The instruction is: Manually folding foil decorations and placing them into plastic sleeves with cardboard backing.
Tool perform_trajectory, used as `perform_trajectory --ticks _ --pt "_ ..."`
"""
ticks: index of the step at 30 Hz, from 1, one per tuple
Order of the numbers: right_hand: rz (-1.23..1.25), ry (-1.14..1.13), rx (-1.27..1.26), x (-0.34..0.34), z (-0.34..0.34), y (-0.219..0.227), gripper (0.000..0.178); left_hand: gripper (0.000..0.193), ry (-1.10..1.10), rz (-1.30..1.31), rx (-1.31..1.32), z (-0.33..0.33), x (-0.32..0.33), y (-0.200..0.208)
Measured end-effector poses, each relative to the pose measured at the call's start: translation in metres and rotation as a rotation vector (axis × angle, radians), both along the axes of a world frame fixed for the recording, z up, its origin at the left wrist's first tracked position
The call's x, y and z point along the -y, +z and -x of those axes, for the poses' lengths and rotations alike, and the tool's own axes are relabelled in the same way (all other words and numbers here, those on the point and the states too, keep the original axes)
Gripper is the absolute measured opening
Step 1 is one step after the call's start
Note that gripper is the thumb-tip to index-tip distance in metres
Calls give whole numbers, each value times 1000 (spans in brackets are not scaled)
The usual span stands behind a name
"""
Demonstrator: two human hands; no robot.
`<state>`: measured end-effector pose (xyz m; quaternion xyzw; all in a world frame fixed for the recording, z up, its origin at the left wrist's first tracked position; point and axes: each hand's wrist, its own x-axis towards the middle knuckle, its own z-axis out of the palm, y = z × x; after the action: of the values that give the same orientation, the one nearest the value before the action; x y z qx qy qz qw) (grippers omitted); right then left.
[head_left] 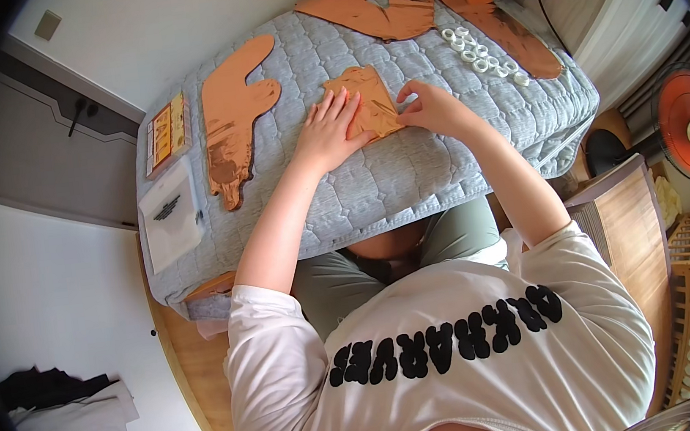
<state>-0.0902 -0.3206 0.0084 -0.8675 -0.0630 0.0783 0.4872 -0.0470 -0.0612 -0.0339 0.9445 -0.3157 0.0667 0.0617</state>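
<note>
Fingers spread, the left hand [327,136] lies flat on the small copper foil piece [374,106], which I see on the grey quilted mattress [294,64]. The right hand [435,110] curls at the foil's right edge; I cannot tell whether its fingers pinch it. Farther out: white rings [470,56] rightward, then a triangular-holed foil shape [413,5].

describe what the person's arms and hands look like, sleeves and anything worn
The left hand and right hand are bare, with no gloves, rings or watch visible. Short, loose white sleeves cover the upper arms, leaving the forearms uncovered. The sleeves look plain; the white shirt has chunky black lettering across it. No cables or markings show on either arm.
</note>
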Motion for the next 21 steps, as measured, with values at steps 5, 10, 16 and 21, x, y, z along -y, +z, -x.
perform_trajectory --ticks 5,10,16,21 --pt "169 -64 314 -13 23 -2 36 85 32 -70 -42 4 4 7" --pt "575 292 760 -23 50 -26 54 88 -32 25 52 -2 -2 -6" --pt "689 380 762 -8 58 -34 69 89 -45 68 70 -2 -1 -6" --pt "593 411 752 0 52 -24 61 89 -35 63 61 1 -1 -4"
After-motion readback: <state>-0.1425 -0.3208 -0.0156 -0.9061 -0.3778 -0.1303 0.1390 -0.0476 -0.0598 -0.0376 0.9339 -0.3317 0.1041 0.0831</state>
